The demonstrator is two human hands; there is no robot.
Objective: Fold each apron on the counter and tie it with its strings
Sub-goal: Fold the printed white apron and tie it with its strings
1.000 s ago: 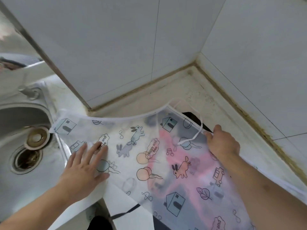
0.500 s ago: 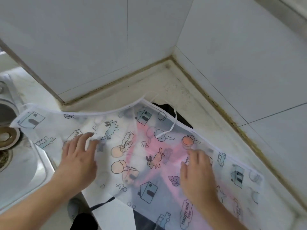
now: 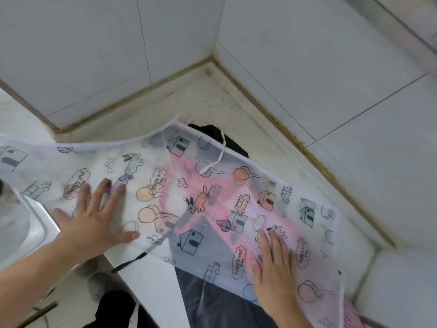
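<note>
No sleeves on me at all here, both forearms bare right up to the frame edge, no watch, rings or bands on my left hand (image 3: 94,223) or right hand (image 3: 274,275), nails short and plain.

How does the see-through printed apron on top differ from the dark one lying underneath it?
The printed apron is pale and translucent, with cartoon houses and rabbits; the dark apron is plain and opaque. The printed apron is spread on top under both flat hands, left hand and right hand; the dark apron is mostly covered. Both lie on the counter.
</note>
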